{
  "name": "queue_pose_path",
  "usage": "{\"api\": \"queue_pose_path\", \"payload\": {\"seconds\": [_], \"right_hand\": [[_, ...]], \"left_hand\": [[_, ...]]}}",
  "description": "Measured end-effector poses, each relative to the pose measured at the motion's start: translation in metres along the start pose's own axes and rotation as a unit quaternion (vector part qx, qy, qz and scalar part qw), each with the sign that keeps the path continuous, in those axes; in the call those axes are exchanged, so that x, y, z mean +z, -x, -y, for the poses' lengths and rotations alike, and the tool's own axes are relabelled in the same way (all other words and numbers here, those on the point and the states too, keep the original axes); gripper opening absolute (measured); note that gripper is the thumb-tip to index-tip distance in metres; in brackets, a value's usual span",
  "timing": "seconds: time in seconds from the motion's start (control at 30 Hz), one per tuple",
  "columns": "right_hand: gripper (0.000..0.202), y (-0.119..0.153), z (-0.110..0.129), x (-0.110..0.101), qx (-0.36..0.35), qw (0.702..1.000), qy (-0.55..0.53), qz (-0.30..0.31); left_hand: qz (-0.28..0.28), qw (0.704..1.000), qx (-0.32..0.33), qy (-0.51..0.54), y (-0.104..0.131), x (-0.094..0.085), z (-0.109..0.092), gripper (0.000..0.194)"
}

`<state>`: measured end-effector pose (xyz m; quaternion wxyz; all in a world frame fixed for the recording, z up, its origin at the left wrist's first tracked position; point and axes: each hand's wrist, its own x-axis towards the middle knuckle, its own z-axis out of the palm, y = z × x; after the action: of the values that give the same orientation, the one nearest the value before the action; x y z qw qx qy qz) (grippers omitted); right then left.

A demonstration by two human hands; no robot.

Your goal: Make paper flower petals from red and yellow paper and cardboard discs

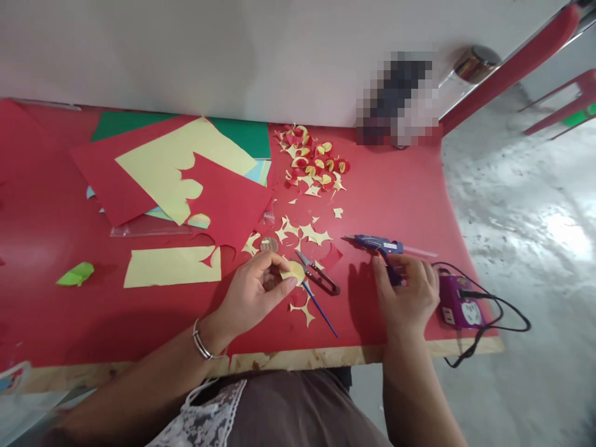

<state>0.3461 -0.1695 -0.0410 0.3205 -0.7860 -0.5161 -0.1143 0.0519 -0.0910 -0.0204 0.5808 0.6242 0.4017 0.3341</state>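
My left hand [261, 282] is closed, pinching a small yellow paper circle [293, 271] between thumb and fingers. Fingers of my right hand [410, 288] curl around the handle of a dark blue hot glue gun [378, 243], its nozzle pointing left and a clear glue stick out of its back. Just beyond the paper circle lie thread snips [321, 276] with dark handles. A thin blue stick [321, 311] slants across the table below them. Yellow paper offcuts [314, 234] are scattered around.
Red and yellow paper petals [321, 162] are heaped at the back. Sheets of coloured paper [153, 161] overlap at left, near a yellow strip [167, 267] and a green paper leaf [77, 274]. A purple power socket [449, 303] with a black cord sits by the right edge.
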Motion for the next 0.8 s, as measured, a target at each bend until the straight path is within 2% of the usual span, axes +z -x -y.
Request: {"api": "queue_pose_path", "payload": {"seconds": [0.07,0.17,0.27,0.4,0.5,0.6,0.8], "right_hand": [[0.046,0.0,-0.012,0.001,0.035,0.998,0.038,0.031],[0.056,-0.003,-0.015,0.002,0.106,0.991,0.043,0.073],[0.053,-0.007,-0.011,0.002,0.159,0.982,0.024,0.096],[0.049,-0.004,-0.003,-0.001,0.185,0.979,-0.005,0.081],[0.047,0.006,0.005,-0.006,0.14,0.988,-0.02,0.065],[0.044,0.018,0.013,-0.01,0.066,0.993,-0.061,0.08],[0.038,0.026,0.028,-0.011,-0.061,0.989,-0.106,0.086]], "left_hand": [[0.0,1.0,-0.004,0.001,-0.001,-0.001,-0.001,0.02],[0.003,1.0,-0.015,-0.011,-0.003,-0.002,-0.004,0.02],[0.002,0.999,-0.027,-0.025,-0.003,-0.004,-0.005,0.022],[0.008,0.999,-0.05,-0.009,-0.002,-0.007,-0.004,0.025],[0.024,0.996,-0.079,0.017,-0.002,-0.01,-0.004,0.027],[0.032,0.994,-0.096,0.035,-0.003,-0.01,-0.006,0.028],[0.049,0.995,-0.084,-0.028,-0.005,-0.007,-0.013,0.019]]}}
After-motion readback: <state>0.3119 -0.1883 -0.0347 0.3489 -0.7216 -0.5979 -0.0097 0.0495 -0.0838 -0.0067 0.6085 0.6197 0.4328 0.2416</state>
